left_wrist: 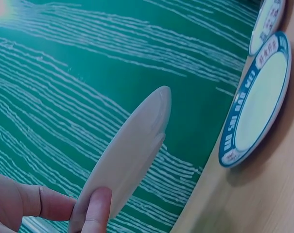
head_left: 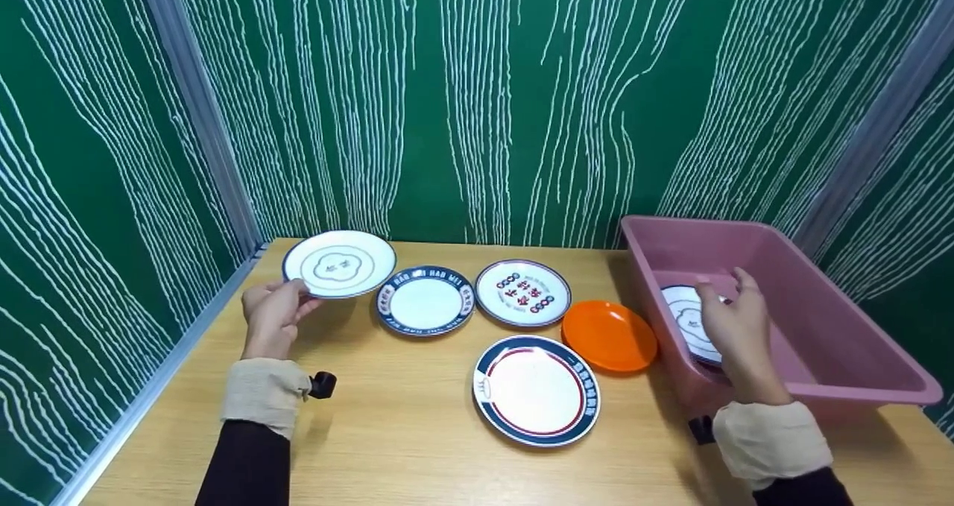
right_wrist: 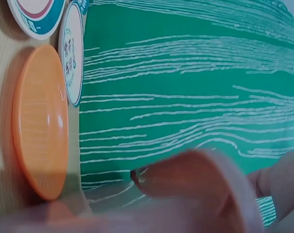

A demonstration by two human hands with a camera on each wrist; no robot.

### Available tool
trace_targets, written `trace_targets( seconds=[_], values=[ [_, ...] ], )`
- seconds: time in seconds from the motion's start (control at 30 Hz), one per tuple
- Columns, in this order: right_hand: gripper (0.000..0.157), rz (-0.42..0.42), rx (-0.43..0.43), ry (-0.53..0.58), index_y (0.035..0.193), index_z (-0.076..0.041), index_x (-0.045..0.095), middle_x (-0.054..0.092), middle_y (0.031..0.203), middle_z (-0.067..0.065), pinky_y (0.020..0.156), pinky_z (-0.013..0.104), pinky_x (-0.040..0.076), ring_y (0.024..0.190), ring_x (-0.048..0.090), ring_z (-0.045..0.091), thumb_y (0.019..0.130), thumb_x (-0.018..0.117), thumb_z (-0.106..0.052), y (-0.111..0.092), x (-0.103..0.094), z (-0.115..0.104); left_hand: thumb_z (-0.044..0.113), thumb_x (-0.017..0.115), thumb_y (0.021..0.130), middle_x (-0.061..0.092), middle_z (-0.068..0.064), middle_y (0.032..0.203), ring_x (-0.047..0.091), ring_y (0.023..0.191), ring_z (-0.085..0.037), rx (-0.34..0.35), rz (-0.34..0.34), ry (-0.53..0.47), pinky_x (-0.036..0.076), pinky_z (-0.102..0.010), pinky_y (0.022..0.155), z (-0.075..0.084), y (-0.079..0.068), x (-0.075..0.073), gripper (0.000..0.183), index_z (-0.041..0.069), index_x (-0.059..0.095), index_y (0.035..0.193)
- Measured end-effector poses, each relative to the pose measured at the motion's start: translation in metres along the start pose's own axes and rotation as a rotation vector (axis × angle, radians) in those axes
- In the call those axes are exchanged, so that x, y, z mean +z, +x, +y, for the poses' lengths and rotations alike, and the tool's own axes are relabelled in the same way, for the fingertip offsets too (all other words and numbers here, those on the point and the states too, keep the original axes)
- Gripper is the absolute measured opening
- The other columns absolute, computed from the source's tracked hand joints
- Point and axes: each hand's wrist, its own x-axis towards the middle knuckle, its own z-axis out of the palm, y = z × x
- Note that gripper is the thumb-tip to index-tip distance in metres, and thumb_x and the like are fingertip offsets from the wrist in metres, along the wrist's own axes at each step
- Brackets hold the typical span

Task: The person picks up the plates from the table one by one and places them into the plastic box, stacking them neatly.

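Note:
My left hand [head_left: 274, 314] pinches the near-left edge of a white plate [head_left: 358, 256] with a thin blue rim, thumb on top, and holds it above the table's far left. The left wrist view shows this plate's pale underside [left_wrist: 125, 155] with a fingertip pressed on it. Over the pink basin [head_left: 850, 334], my right hand [head_left: 745, 338] has its thumb and fingers spread apart. A similar white plate [head_left: 682, 316] lies inside the basin at its left side, partly covered by that hand. In the right wrist view, the hand [right_wrist: 287, 184] shows only partly.
On the wooden table [head_left: 387, 416] stand a blue-rimmed plate [head_left: 425, 303], a white plate with red characters [head_left: 524, 293], an orange plate [head_left: 611, 334] beside the basin, and a dark-banded plate [head_left: 536, 390] nearer the front. Green white-streaked panels [head_left: 477, 118] rise behind and at both sides.

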Motion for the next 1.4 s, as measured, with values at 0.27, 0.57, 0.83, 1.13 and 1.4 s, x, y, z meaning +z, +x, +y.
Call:
trace_targets(
  seconds=[0.27, 0.57, 0.83, 1.13, 1.4],
  values=[
    [0.077, 0.0, -0.196, -0.085, 0.163, -0.005, 0.016, 0.021, 0.163, 0.029, 0.116, 0.063, 0.034, 0.144, 0.034, 0.048, 0.105, 0.047, -0.045, -0.018, 0.015, -0.009, -0.006, 0.052, 0.094, 0.054, -0.018, 0.135, 0.066, 0.1, -0.022, 0.046, -0.061, 0.039, 0.06, -0.028, 0.086, 0.002, -0.014, 0.014, 0.051, -0.006, 0.047, 0.145],
    [0.074, -0.054, -0.25, -0.031, 0.162, -0.007, 0.023, 0.036, 0.158, 0.027, 0.116, 0.059, 0.035, 0.141, 0.041, 0.044, 0.106, 0.049, -0.046, -0.031, 0.023, -0.019, -0.005, 0.052, 0.095, 0.056, -0.019, 0.132, 0.067, 0.1, -0.024, 0.062, -0.112, 0.066, 0.06, -0.03, 0.088, 0.006, -0.031, 0.031, 0.05, -0.003, 0.048, 0.145],
    [0.072, -0.013, -0.306, 0.012, 0.16, -0.008, 0.029, 0.041, 0.156, 0.023, 0.117, 0.056, 0.035, 0.141, 0.043, 0.04, 0.104, 0.051, -0.048, -0.038, 0.032, -0.022, -0.003, 0.052, 0.096, 0.058, -0.019, 0.129, 0.067, 0.096, -0.024, 0.075, -0.171, 0.047, 0.06, -0.031, 0.089, 0.011, -0.05, 0.044, 0.05, 0.0, 0.048, 0.147],
    [0.069, 0.01, -0.38, 0.047, 0.159, -0.01, 0.034, 0.047, 0.153, 0.018, 0.116, 0.054, 0.039, 0.138, 0.046, 0.035, 0.103, 0.056, -0.044, -0.046, 0.046, -0.024, -0.004, 0.056, 0.095, 0.06, -0.018, 0.125, 0.068, 0.094, -0.024, 0.124, -0.254, 0.049, 0.061, -0.032, 0.086, 0.012, -0.074, 0.057, 0.047, 0.001, 0.051, 0.142],
    [0.067, -0.034, -0.48, 0.069, 0.158, -0.009, 0.034, 0.048, 0.151, 0.019, 0.114, 0.056, 0.04, 0.135, 0.049, 0.037, 0.103, 0.061, -0.037, -0.053, 0.054, -0.026, -0.01, 0.057, 0.092, 0.059, -0.018, 0.11, 0.071, 0.079, -0.022, 0.198, -0.351, 0.005, 0.063, -0.034, 0.079, 0.006, -0.094, 0.068, 0.044, -0.005, 0.055, 0.135]
  ],
)
